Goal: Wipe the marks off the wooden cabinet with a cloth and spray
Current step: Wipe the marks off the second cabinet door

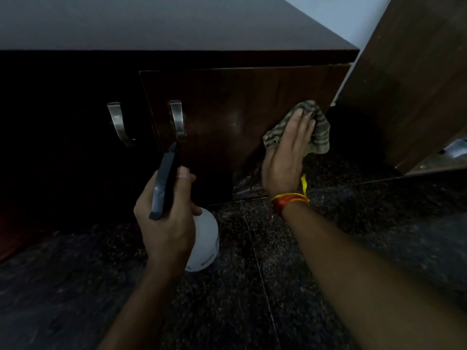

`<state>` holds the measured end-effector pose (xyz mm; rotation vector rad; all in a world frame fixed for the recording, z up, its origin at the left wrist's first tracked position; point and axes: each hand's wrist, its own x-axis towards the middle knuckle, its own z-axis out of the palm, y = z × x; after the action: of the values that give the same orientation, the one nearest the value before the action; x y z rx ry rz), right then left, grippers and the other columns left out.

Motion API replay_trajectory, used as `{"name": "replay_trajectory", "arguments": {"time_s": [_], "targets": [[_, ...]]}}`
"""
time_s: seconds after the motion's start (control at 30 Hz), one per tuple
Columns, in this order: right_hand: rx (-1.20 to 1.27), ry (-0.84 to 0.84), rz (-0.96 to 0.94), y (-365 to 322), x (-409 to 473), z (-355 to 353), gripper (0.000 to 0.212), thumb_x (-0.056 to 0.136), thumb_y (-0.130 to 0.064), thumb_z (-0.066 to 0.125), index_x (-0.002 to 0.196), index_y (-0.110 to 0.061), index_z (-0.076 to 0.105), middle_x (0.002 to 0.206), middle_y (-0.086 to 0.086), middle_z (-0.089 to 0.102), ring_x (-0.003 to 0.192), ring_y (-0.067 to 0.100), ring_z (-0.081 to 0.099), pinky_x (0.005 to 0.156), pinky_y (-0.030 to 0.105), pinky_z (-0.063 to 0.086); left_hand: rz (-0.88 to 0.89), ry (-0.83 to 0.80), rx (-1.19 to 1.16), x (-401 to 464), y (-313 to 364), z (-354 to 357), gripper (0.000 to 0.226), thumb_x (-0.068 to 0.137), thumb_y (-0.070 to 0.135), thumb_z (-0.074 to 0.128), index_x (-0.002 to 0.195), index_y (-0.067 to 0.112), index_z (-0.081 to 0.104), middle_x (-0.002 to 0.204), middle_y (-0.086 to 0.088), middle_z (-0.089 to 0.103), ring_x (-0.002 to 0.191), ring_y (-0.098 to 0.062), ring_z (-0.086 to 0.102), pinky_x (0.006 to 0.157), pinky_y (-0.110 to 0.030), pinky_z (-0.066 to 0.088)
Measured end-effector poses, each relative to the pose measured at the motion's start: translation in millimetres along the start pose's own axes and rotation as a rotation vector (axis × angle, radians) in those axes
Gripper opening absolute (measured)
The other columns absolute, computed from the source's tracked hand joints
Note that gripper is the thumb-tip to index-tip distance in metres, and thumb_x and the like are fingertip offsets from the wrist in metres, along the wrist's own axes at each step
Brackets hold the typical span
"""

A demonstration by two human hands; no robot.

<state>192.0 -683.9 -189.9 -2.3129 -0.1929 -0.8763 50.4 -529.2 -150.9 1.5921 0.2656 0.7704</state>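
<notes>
At about seven o'clock from the picture's centre, the left hand [165, 223] gripped a spray bottle [203, 242] by its neck, fingers curled round it and the thumb lying up beside the black trigger head [165, 178]. The bottle looked like thin translucent plastic — probably light, a little slick if wet, and best held just where it was, high at the neck so a finger could reach the trigger. The nozzle pointed toward twelve o'clock, at the lower part of the wooden cabinet [227, 97], close under the right one of two curved metal handles [177, 120]; the other handle [117, 122] sat at nine o'clock from it.

Faint pale smudges showed on the cabinet door [235, 125], between the handle and the cloth.

At three o'clock from centre, the right hand [288, 152] pressed a striped cloth [321, 132] flat against the door's right edge, fingers [302, 122] nearly straight and close together — pushing, not pinching. The cloth was soft and bunched, likely to slip from under a palm unless pressure was kept on. A red and yellow thread band [288, 200] circled that wrist. The dark speckled floor [252, 299] lay below.
</notes>
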Motion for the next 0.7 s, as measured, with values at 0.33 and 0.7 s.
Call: {"name": "replay_trajectory", "arguments": {"time_s": [0.33, 0.7], "targets": [[0.08, -0.025, 0.103, 12.4, -8.9, 0.7, 0.072, 0.091, -0.003, 0.042, 0.15, 0.001, 0.001, 0.158, 0.022, -0.002, 0.146, 0.036, -0.006, 0.117, 0.027, -0.004, 0.012, 0.005, 0.022, 1.3, -3.8, 1.5, 0.038, 0.092, 0.044, 0.047, 0.089, 0.01, 0.063, 0.081, 0.006, 0.068, 0.044, -0.014, 0.056, 0.048, -0.018, 0.045], [0.146, -0.158, 0.311, 37.6, -43.4, 23.7, 0.072, 0.097, -0.005, 0.038, 0.149, -0.002, -0.012, 0.158, 0.015, -0.015, 0.146, 0.029, -0.015, 0.119, 0.026, 0.005, -0.003, -0.029, 0.021, -1.3, -9.5, 8.4, 0.027, 0.091, 0.046, 0.047, 0.086, 0.024, 0.061, 0.082, 0.005, 0.068, 0.043, -0.014, 0.056, 0.049, -0.021, 0.047]]}}
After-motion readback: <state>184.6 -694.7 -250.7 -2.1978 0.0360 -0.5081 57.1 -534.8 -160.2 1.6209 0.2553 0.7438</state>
